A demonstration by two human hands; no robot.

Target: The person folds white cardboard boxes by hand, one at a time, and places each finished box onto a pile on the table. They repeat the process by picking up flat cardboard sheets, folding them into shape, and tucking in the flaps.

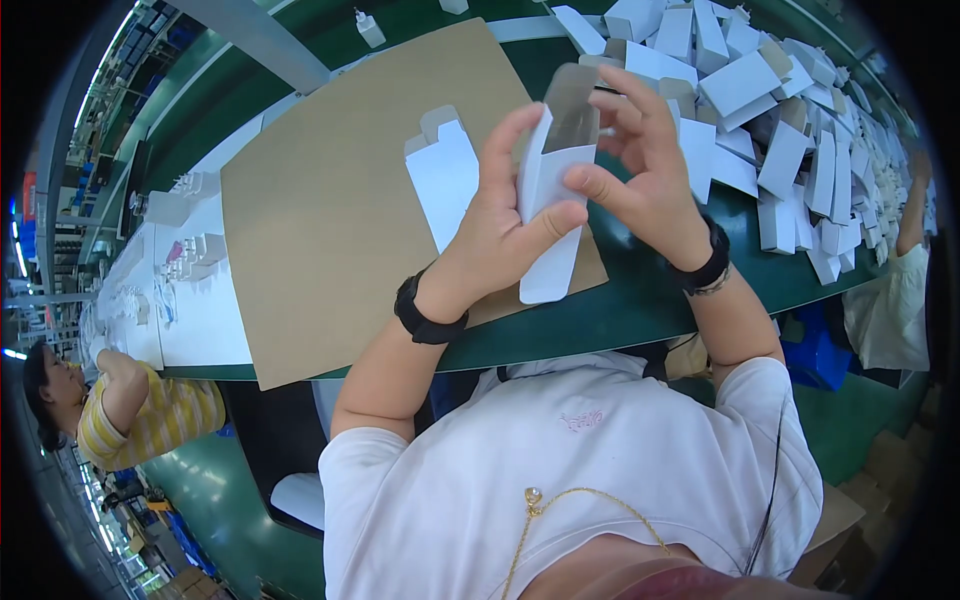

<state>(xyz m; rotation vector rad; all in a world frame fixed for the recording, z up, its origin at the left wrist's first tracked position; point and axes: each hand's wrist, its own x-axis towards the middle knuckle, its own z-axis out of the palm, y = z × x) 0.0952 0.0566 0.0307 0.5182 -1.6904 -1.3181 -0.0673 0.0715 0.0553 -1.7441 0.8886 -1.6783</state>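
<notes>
A slim white carton [550, 270] is held up in front of me, tilted, with its top end unfolded and a grey inner flap standing up. My left hand [505, 215] wraps its left side, thumb across the front. On the right, my right hand [645, 170] has its thumb against the front edge near the opening and its curved fingers behind the raised flap. Another white carton [442, 180], also with an unfolded end, lies just left of my hands on a brown cardboard sheet [330, 220].
A big heap of white cartons [740, 90] covers the right of the green table [640, 305]. White bottles [369, 28] stand beyond the sheet. Small white items [197, 255] sit on the white surface at left. A person in yellow stripes [150, 415] is at left; another person's arm [912, 205] is at right.
</notes>
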